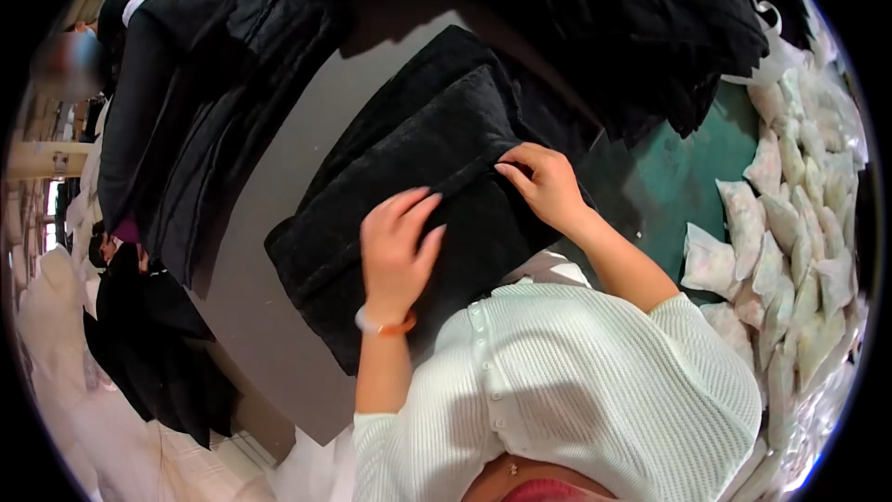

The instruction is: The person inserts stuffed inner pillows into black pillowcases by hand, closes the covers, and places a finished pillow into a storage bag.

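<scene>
A folded black garment (pixel 409 144) of thick, soft cloth lies on the grey table in front of me, with a raised seam or edge running across it. My right hand (pixel 544 184) pinches the cloth at that edge, thumb against the fingers. Over the nearer part of the garment is my left hand (pixel 400 246), its fingers apart and slightly blurred; whether its fingertips touch the cloth I cannot tell. An orange and white bracelet (pixel 386 323) circles the left wrist.
Black garments are heaped at the top right (pixel 650 28) and left (pixel 232 56) of the grey table (pixel 288 353). Another person (pixel 116 246) is partly visible at far left. Filled white bags (pixel 780 232) pile up on the green floor (pixel 664 181) at right.
</scene>
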Available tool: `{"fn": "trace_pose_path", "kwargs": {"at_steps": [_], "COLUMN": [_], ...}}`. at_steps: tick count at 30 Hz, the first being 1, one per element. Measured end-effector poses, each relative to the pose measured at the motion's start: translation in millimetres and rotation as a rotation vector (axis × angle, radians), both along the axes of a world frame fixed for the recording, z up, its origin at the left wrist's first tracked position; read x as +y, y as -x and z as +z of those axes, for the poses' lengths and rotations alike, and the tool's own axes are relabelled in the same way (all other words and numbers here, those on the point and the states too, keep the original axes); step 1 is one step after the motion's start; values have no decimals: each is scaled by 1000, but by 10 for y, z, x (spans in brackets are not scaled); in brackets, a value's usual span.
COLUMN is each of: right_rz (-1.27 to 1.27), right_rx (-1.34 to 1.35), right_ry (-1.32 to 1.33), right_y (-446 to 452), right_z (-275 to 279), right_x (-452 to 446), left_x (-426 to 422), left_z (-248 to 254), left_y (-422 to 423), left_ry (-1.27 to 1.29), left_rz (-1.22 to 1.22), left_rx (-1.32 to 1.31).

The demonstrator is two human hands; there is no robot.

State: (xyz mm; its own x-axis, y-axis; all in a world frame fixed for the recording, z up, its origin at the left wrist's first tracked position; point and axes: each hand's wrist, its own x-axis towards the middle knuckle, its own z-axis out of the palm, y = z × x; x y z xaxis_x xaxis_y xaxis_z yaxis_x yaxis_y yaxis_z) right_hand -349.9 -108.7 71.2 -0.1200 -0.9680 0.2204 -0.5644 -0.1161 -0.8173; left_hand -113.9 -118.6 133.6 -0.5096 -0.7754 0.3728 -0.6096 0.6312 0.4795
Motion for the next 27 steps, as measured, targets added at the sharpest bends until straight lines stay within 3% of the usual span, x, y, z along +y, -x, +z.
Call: {"fn": "trace_pose_path", "kwargs": {"at_steps": [2,6,12,15,19,22,27], "right_rz": [-8,57,-101,-89,92,180,278], "right_rx": [-32,-205,-285,-260,-262,-243,-118], "right_ry": [-3,36,88,47,307,161,156], "right_y": [55,131,363,499,488,403,352], "right_z": [-42,-138,-284,-334,-339,-323,-265], "right_x": [33,58,-2,-77,-196,-221,-344], "left_x": [-182,-499,-595,-614,-678,-717,-697], "left_z": [-118,-482,-405,-308,-452,-464,-484], "left_y": [391,608,819,980,1019,1034,1038], "left_ry": [71,146,249,138,85,-6,-127], "left_rz": [-127,-134,-21,-31,-56,24,141], "left_rx": [-71,-84,-241,-244,-156,-73,-19]}}
